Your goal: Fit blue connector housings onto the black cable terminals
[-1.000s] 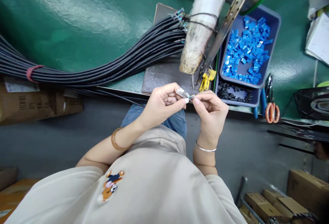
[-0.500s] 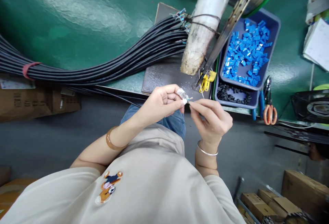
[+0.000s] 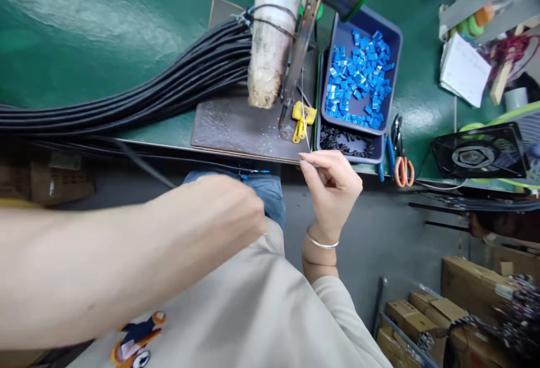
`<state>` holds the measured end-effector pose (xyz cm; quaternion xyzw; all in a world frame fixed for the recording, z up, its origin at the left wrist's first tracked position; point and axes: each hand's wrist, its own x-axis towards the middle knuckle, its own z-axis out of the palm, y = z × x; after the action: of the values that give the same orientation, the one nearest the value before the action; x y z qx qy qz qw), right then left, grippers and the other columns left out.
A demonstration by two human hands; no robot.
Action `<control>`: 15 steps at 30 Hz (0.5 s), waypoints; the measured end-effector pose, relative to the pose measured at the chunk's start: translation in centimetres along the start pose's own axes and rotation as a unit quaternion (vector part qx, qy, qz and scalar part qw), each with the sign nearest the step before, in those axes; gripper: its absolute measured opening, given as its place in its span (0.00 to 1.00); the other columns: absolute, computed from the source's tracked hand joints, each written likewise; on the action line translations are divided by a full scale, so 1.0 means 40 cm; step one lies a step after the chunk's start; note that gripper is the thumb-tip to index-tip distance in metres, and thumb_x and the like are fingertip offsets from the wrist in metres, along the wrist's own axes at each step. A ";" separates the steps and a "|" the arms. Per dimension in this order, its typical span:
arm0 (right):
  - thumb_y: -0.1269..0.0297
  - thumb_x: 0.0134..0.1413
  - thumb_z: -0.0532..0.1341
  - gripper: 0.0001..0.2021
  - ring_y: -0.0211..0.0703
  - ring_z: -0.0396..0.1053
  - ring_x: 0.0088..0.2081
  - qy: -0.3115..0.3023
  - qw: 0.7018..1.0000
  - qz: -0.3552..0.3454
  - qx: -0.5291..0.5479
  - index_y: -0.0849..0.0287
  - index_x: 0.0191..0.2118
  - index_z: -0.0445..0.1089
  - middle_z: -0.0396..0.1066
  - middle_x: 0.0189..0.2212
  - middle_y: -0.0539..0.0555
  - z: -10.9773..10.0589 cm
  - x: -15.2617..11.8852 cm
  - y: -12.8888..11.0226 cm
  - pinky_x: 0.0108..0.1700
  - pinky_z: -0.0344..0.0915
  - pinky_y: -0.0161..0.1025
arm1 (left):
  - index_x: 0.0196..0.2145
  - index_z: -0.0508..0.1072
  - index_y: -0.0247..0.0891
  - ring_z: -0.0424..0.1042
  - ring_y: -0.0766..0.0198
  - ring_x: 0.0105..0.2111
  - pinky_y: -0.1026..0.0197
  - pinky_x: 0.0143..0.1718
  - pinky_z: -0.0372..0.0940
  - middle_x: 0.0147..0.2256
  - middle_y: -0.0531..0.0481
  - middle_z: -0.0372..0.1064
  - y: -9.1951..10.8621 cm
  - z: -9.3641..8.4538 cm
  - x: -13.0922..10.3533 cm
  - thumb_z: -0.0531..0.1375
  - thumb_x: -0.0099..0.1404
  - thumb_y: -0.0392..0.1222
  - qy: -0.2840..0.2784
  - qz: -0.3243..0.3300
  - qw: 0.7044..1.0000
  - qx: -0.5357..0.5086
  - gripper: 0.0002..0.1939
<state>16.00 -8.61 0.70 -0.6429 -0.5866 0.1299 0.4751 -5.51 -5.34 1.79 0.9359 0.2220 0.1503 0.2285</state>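
My left hand (image 3: 228,207) is raised nearer the camera, back side up and smeared by motion; its fingers are hidden, so what it holds cannot be made out. Just beyond the table's front edge, my right hand (image 3: 331,179) pinches the thin pale wire (image 3: 304,126) between thumb and forefinger. That wire runs up past the yellow clip tool (image 3: 304,120) toward the metal arm (image 3: 301,47). Beneath my left hand, a cable end with blue tips (image 3: 259,171) shows over my lap.
Black cables (image 3: 169,89) lie across the green table (image 3: 126,30). Right of the metal arm sit a bin (image 3: 399,64) of blue connectors and a lower bin (image 3: 375,154) of black parts. Orange-handled scissors (image 3: 404,172), a fan (image 3: 478,151) and papers (image 3: 464,70) are farther right.
My left hand has moved away from my right hand, down and left, nearer the camera. My right hand stays by the wire. The whole view has shifted, with the table contents appearing farther left.
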 end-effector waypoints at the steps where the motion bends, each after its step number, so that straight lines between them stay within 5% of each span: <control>1: 0.66 0.57 0.63 0.04 0.33 0.65 0.27 0.006 1.000 -0.002 -0.001 0.54 0.37 0.77 0.72 0.32 0.50 -0.002 0.001 0.003 0.34 0.68 0.38 | 0.17 0.66 0.41 0.59 0.61 0.14 0.55 0.19 0.51 0.16 0.50 0.62 0.012 -0.015 0.000 0.46 0.59 0.26 -0.002 0.003 1.000 0.008 0.19; 3: 0.66 0.58 0.63 0.04 0.31 0.61 0.24 0.015 1.000 -0.002 0.002 0.54 0.37 0.76 0.72 0.33 0.50 -0.009 0.002 0.009 0.33 0.68 0.37 | 0.22 0.68 0.39 0.56 0.66 0.11 0.58 0.14 0.46 0.16 0.54 0.63 0.019 -0.044 0.004 0.47 0.59 0.25 -0.023 -0.005 0.999 -0.025 0.16; 5: 0.66 0.58 0.63 0.04 0.28 0.56 0.21 0.012 1.000 0.005 0.010 0.55 0.38 0.76 0.72 0.35 0.50 -0.015 0.001 0.015 0.31 0.66 0.36 | 0.24 0.69 0.41 0.60 0.67 0.12 0.61 0.13 0.51 0.14 0.57 0.62 0.011 -0.047 -0.004 0.56 0.64 0.36 0.052 -0.067 0.984 -0.153 0.10; 6: 0.65 0.57 0.63 0.04 0.26 0.53 0.21 0.008 1.000 0.010 0.016 0.55 0.38 0.75 0.72 0.36 0.50 -0.016 0.000 0.019 0.30 0.65 0.35 | 0.29 0.72 0.41 0.62 0.67 0.12 0.63 0.13 0.52 0.15 0.58 0.64 0.004 -0.035 -0.016 0.60 0.64 0.39 0.073 -0.154 0.958 -0.230 0.05; 8: 0.64 0.57 0.63 0.04 0.25 0.51 0.20 -0.001 0.999 0.019 0.030 0.55 0.38 0.75 0.71 0.36 0.50 -0.014 -0.003 0.023 0.28 0.62 0.34 | 0.32 0.72 0.41 0.65 0.69 0.13 0.64 0.14 0.58 0.22 0.57 0.73 -0.012 0.010 -0.048 0.62 0.64 0.42 0.162 -0.316 0.853 -0.383 0.04; 11: 0.64 0.56 0.64 0.03 0.25 0.49 0.19 -0.010 0.998 0.023 0.058 0.55 0.36 0.74 0.72 0.34 0.48 -0.003 -0.006 0.021 0.26 0.59 0.33 | 0.34 0.68 0.41 0.65 0.73 0.15 0.66 0.16 0.60 0.32 0.58 0.79 -0.033 0.082 -0.082 0.64 0.63 0.41 0.337 -0.415 0.693 -0.483 0.07; 13: 0.65 0.56 0.65 0.02 0.25 0.49 0.20 -0.012 0.997 0.017 0.071 0.55 0.35 0.75 0.72 0.33 0.48 0.004 -0.006 0.014 0.25 0.57 0.33 | 0.41 0.66 0.43 0.65 0.73 0.14 0.68 0.14 0.58 0.31 0.58 0.79 -0.040 0.106 -0.079 0.67 0.60 0.40 0.372 -0.413 0.659 -0.508 0.15; 15: 0.66 0.55 0.66 0.01 0.26 0.51 0.20 -0.010 0.997 0.012 0.070 0.56 0.34 0.75 0.72 0.33 0.48 0.011 -0.004 0.004 0.24 0.55 0.34 | 0.43 0.65 0.43 0.64 0.73 0.13 0.68 0.13 0.57 0.30 0.55 0.79 -0.043 0.107 -0.057 0.67 0.59 0.40 0.378 -0.388 0.660 -0.521 0.17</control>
<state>15.75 -8.55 0.28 -0.6139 -0.5731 0.1827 0.5112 -6.41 -6.63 -3.12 0.3556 0.5174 0.4798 0.6129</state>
